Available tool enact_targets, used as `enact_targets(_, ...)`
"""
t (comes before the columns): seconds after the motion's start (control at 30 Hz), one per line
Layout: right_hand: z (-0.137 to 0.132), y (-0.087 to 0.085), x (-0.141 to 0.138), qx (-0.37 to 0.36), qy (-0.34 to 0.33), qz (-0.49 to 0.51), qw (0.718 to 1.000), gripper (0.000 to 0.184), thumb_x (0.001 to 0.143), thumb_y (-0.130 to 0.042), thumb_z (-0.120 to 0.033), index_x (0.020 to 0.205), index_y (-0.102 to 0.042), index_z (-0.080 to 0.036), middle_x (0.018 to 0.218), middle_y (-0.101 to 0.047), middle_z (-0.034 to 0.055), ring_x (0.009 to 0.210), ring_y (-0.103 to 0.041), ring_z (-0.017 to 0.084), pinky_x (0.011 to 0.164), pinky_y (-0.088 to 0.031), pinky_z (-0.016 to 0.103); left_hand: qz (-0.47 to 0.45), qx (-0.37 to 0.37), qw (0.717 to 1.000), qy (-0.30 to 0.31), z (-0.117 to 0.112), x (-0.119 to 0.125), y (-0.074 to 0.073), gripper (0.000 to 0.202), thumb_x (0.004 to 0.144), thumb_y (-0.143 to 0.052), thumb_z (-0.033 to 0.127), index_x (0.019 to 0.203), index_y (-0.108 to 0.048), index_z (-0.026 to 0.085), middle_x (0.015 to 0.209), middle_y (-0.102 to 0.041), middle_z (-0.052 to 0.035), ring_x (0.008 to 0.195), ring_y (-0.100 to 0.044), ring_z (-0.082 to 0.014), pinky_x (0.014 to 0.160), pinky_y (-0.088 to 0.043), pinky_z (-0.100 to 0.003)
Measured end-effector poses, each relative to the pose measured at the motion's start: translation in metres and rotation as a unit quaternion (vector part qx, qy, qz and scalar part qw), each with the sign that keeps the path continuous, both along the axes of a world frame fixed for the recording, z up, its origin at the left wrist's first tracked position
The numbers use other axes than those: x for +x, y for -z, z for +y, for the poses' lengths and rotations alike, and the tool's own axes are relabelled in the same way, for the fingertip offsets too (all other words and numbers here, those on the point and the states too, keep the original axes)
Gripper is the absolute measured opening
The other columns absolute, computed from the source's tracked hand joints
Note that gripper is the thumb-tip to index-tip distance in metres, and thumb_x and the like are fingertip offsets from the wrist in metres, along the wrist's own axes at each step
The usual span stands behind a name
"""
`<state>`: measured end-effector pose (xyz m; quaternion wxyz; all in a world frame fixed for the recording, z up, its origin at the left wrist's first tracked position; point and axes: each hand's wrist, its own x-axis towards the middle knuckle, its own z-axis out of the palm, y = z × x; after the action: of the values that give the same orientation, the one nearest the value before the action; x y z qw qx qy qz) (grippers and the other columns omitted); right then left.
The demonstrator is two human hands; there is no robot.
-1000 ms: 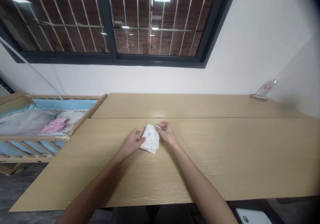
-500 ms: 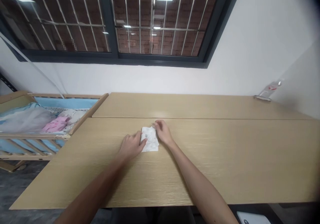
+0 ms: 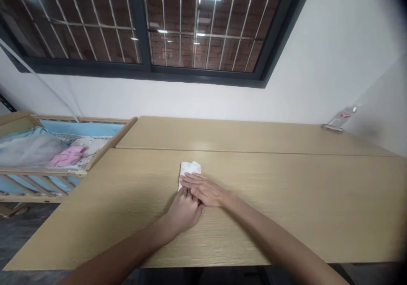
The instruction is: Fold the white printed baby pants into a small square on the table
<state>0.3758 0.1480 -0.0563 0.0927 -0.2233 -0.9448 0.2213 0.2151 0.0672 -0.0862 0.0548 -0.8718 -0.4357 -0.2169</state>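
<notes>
A small folded white sheet point(image 3: 190, 168), soft like paper or thin cloth, lies on the wooden table point(image 3: 286, 208) in front of me. My right hand point(image 3: 203, 189) lies flat across its lower part, fingers stretched out to the left and held together. At the near edge of the sheet is my left hand point(image 3: 186, 211), its fingers curled in, with the knuckles just under the right hand's fingers. The left fingertips and the sheet's near end are hidden beneath the hands.
A wooden crib point(image 3: 106, 149) with blue lining, a pink cloth point(image 3: 68, 156) and bedding stands at the left. At the back right, a clear plastic package point(image 3: 340, 119) leans by the wall. A barred window point(image 3: 203, 26) is above the table.
My right hand has come from the sheet's far right corner down onto it and flattened. My left hand has moved from its left side to the near edge and curled.
</notes>
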Motion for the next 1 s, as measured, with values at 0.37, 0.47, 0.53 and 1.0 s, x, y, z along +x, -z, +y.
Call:
enact_targets(0.37, 0.070, 0.014, 0.005, 0.002, 0.084, 0.036, 0.996, 0.060, 0.106, -0.030, -0.057, 0.159, -0.032, -0.028, 0.165, -0.027, -0.0027, 0.155, -0.020, 0.021, 0.130, -0.008, 0.041, 0.055, -0.052, 0.995, -0.059, 0.003, -0.001, -0.001, 0.051, 0.097, -0.047, 0.036, 0.128, -0.060, -0.003, 0.129, -0.064, -0.0309, 0.123, -0.063, -0.0370, 0.100, -0.053, -0.049)
enact_targets(0.47, 0.079, 0.021, 0.007, -0.018, 0.124, 0.042, 0.991, 0.067, 0.104, -0.028, -0.063, 0.159, -0.031, -0.025, 0.166, -0.027, 0.0006, 0.155, -0.020, 0.022, 0.130, -0.008, 0.041, 0.030, -0.098, 0.993, -0.061, 0.007, -0.007, -0.016, 0.043, 0.099, -0.045, 0.037, 0.122, -0.064, 0.007, 0.121, -0.070, -0.0225, 0.110, -0.069, -0.0332, 0.088, -0.056, -0.043)
enact_targets(0.53, 0.081, 0.027, 0.010, -0.034, 0.167, 0.064, 0.983, 0.072, 0.102, -0.027, -0.066, 0.160, -0.030, -0.023, 0.167, -0.025, 0.0035, 0.155, -0.020, 0.023, 0.129, -0.009, 0.042, -0.012, -0.133, 0.987, -0.090, 0.014, -0.017, -0.026, 0.036, 0.101, -0.041, 0.039, 0.107, -0.068, 0.017, 0.106, -0.076, -0.0125, 0.094, -0.072, -0.0273, 0.078, -0.055, -0.037)
enact_targets(1.0, 0.073, 0.049, 0.015, -0.151, 0.284, 0.340, 0.884, 0.047, 0.099, -0.047, -0.054, 0.128, -0.065, -0.023, 0.134, -0.066, 0.0110, 0.125, -0.059, 0.025, 0.112, -0.041, 0.044, -0.002, -0.194, 0.939, -0.284, 0.060, -0.049, -0.016, 0.056, 0.102, -0.029, 0.055, 0.093, -0.069, 0.017, 0.097, -0.075, -0.0166, 0.090, -0.072, -0.0312, 0.075, -0.048, -0.037)
